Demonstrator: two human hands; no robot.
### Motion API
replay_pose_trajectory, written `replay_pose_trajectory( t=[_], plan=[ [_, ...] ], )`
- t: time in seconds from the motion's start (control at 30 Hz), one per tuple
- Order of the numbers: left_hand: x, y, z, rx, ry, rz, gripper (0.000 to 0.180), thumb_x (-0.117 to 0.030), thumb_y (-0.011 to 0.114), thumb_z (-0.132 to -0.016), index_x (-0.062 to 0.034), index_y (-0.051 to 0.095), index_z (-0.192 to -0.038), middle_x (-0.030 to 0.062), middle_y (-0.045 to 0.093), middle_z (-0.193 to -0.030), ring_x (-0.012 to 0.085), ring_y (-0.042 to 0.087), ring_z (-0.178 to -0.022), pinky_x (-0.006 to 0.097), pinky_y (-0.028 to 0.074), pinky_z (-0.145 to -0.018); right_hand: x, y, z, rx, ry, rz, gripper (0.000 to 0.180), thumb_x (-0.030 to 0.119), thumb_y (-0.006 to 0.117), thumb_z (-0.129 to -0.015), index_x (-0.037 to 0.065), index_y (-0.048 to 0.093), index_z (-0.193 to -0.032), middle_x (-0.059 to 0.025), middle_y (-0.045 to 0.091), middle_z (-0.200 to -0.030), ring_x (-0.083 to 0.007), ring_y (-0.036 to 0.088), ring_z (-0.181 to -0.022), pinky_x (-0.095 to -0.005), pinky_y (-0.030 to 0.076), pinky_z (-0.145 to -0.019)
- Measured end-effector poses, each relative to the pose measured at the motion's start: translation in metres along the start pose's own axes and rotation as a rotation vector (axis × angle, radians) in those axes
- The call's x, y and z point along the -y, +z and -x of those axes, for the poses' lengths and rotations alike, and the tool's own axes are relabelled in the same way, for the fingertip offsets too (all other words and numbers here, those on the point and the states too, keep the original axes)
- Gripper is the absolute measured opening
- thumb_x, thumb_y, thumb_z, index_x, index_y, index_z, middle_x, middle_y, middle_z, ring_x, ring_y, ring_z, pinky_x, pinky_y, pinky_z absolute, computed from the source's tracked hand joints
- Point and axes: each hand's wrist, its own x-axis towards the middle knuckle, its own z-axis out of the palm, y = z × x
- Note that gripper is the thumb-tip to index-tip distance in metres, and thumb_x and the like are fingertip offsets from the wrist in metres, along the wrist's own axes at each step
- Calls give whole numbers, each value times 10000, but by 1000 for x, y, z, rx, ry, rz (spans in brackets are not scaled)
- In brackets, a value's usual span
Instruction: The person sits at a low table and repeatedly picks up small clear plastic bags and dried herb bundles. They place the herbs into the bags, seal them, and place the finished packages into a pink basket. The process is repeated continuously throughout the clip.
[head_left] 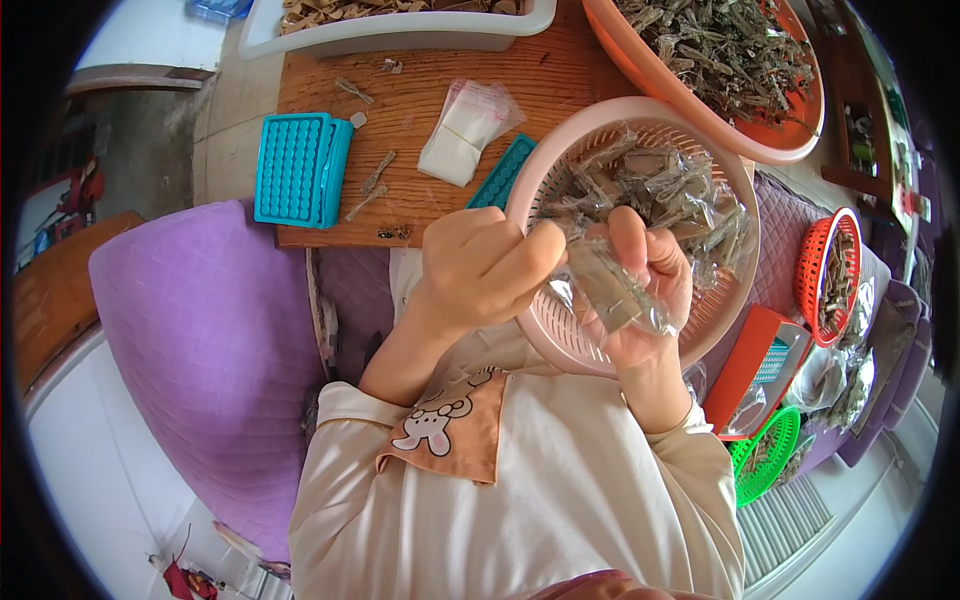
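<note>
Both my hands are raised over the near side of a pink plastic basket [538, 165], in front of my chest. A small clear plastic bag [605, 290] with a tan card-like piece inside is between them. My right hand [655, 305] is closed around the bag's right side, thumb and fingers curled. My left hand [485, 268] is closed, its fingertips pinched at the bag's upper left edge. Inside the basket lie several similar clear packets [670, 185] with brownish dried contents.
On the wooden table [400, 110] sit blue-green trays [295, 170], a stack of clear bags [465, 135] and loose dried pieces. An orange basin [790, 140] of dried plant stems stands far right, a white bin [400, 35] at the back. Red [815, 270] and green baskets [768, 455] are at right.
</note>
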Motion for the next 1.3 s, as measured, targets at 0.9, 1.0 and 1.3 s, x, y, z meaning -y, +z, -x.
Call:
replay_pose_trajectory(
  t=[0.9,1.0,1.3],
  plan=[
    [385,-303,-13,-149,-1463,-155,386,-395,542,-810,-121,538,-1081,24,565,-1031,135,528,-922,244,392,-777,108,-11,97,-277,-716,797,332,220,440,-879,103,289,-608,-22,362,-607,-131,466,-582,-250,430,-511],
    [404,-335,-15,4,-1323,-446,434,-395,572,-808,-110,568,-1135,16,579,-1094,123,542,-998,240,393,-842,108,-20,99,-444,-817,947,263,201,481,-865,69,396,-654,8,343,-605,-98,400,-550,-225,333,-466],
    [161,-142,-60,-366,-662,124,246,-140,589,-830,-22,580,-1045,45,591,-977,94,541,-871,218,429,-763,46,6,38,-391,-891,2678,161,53,611,-694,69,649,-849,-28,506,-662,-180,485,-610,-299,382,-556]
  ],
)
